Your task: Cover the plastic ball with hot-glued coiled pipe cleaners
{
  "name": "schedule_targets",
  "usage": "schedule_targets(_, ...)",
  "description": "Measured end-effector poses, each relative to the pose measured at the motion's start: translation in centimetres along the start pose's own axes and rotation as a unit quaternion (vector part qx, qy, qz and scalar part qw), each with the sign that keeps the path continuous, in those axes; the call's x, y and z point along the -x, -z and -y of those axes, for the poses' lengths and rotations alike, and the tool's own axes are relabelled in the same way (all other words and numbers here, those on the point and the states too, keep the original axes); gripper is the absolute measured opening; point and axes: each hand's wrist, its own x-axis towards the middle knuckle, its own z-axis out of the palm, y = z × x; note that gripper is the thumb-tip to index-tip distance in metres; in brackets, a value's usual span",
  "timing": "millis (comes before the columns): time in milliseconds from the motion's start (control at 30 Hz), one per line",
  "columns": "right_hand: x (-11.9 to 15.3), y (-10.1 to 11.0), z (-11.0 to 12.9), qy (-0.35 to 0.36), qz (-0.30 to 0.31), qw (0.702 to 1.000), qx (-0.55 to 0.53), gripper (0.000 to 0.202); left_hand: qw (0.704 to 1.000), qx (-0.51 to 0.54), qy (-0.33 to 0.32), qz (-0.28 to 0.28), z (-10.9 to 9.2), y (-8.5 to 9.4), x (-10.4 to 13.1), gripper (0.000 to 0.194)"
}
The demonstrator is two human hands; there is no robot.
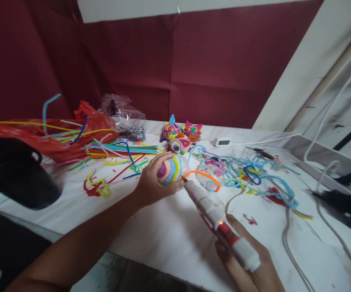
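My left hand [155,180] is wrapped round a ball-like piece [169,171] covered in coloured pipe-cleaner rings of pink, blue and yellow. From its right side runs a loose orange pipe cleaner [207,175] that curls back at the end. My right hand [248,259] grips a white glue gun [207,205] with a red section and a small lit light. The gun's nozzle points at the right edge of the piece, by the start of the orange strand; whether it touches, I cannot tell. Behind stand several decorated pipe-cleaner pieces [179,136].
A red plastic bag [62,134] and a bundle of pipe cleaners [123,150] lie at left, near a black container [17,172]. Tangled blue pipe cleaners [260,178] spread at right. Cables [287,235] cross the table there, with a small white digital display [222,142] behind.
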Motion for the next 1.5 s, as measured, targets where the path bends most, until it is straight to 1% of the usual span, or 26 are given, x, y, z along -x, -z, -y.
schedule_targets(100,-0.1,0.0,0.2,-0.001,-0.007,1.0,-0.007,0.025,1.0,0.002,-0.011,0.002,0.0,-0.1,0.1,0.061)
schedule_targets(200,0.0,-0.6,0.2,-0.001,-0.048,0.999,0.01,0.028,1.0,0.002,-0.016,0.004,0.1,-0.2,0.2,0.062)
schedule_targets(333,0.1,-1.4,0.5,-0.009,-0.083,0.996,0.042,0.019,1.0,0.003,-0.03,0.007,0.1,-0.1,0.3,0.063)
schedule_targets(400,0.0,-1.4,0.6,-0.018,-0.089,0.995,0.047,0.019,0.999,0.002,-0.031,0.008,0.2,-0.1,0.3,0.063)
schedule_targets(567,0.4,-1.4,0.5,-0.022,-0.074,0.997,0.02,0.022,1.0,0.0,-0.022,0.006,0.3,0.0,0.2,0.064)
schedule_targets(767,0.7,-1.3,0.3,-0.02,-0.069,0.997,0.019,0.022,0.999,-0.009,-0.043,0.006,0.3,-0.2,0.4,0.063)
schedule_targets(867,0.5,-1.2,0.4,-0.011,-0.075,0.997,0.024,0.018,0.998,-0.018,-0.054,0.01,0.2,-0.1,0.4,0.064)
schedule_targets(967,0.3,-1.1,0.5,-0.026,-0.085,0.995,0.041,0.016,0.997,-0.022,-0.072,0.011,0.0,-0.1,0.4,0.063)
schedule_targets(1067,0.3,-1.1,0.5,-0.019,-0.08,0.996,0.034,0.019,0.997,-0.019,-0.077,0.013,-0.1,-0.1,0.3,0.063)
schedule_targets(1167,0.5,-1.1,0.6,-0.014,-0.074,0.997,0.019,0.026,0.998,-0.012,-0.059,0.018,-0.2,-0.1,0.2,0.063)
schedule_targets(1300,0.8,-1.1,0.8,-0.02,-0.075,0.997,0.028,0.023,0.999,-0.008,-0.03,0.023,-0.2,0.0,0.1,0.066)
schedule_targets(1500,0.6,-0.7,1.3,-0.036,-0.078,0.995,0.047,0.018,0.999,0.019,-0.021,0.026,-0.4,-0.2,0.0,0.064)
